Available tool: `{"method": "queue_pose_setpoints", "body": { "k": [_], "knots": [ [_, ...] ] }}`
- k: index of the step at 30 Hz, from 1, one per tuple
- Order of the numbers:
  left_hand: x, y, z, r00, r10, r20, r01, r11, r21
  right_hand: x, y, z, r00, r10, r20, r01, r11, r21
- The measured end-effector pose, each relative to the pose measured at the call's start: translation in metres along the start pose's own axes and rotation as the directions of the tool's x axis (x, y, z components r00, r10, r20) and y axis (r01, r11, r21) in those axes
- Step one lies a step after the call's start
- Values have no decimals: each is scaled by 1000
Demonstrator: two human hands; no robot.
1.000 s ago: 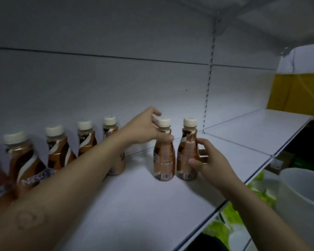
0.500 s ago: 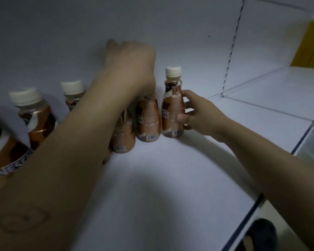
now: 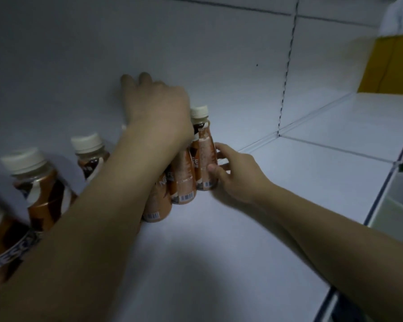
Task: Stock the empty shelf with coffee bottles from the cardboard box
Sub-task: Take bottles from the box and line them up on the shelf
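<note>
Head view: since a second ago I have pushed both coffee bottles back against the row on the shelf (image 3: pixel 219 263). My right hand (image 3: pixel 236 175) grips the end bottle (image 3: pixel 204 149); my left hand (image 3: pixel 156 108) covers its neighbour (image 3: pixel 183 180), grip unclear.

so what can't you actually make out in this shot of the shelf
Head view only:
- Cap of the middle bottle: hidden under the left hand.
- Whether the left hand grips that bottle or just rests on it: palm side faces away.
- Bottle at far left: cut off by the frame edge.
- Cardboard box: out of view.
- Label text: partly blocked by the left forearm and the right hand.
</note>
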State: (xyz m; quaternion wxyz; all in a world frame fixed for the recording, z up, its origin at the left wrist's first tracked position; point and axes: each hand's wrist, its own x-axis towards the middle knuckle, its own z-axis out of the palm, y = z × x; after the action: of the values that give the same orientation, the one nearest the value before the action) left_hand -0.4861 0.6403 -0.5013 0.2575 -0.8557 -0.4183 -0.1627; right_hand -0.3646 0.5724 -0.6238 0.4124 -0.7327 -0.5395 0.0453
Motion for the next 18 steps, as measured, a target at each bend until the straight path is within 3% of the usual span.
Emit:
{"method": "queue_pose_setpoints", "body": {
  "k": [5, 10, 14, 18],
  "knots": [
    [-5, 0, -3, 1000, 8, 10, -8, 1000, -11, -7, -6, -7, 992, 59, 111, -50, 996, -78],
    [-23, 9, -21, 999, 44, -15, -45, 997, -63, -34, -6, -53, 999, 15, -42, -24, 977, -214],
    [-34, 60, -48, 971, 225, -81, -238, 937, -255, -74, 20, -113, 980, 69, -188, -121, 952, -282],
    [-43, 143, -66, 879, 457, -139, -477, 818, -322, -127, 59, -165, 943, 147, -300, -268, 868, -417]
  ]
}}
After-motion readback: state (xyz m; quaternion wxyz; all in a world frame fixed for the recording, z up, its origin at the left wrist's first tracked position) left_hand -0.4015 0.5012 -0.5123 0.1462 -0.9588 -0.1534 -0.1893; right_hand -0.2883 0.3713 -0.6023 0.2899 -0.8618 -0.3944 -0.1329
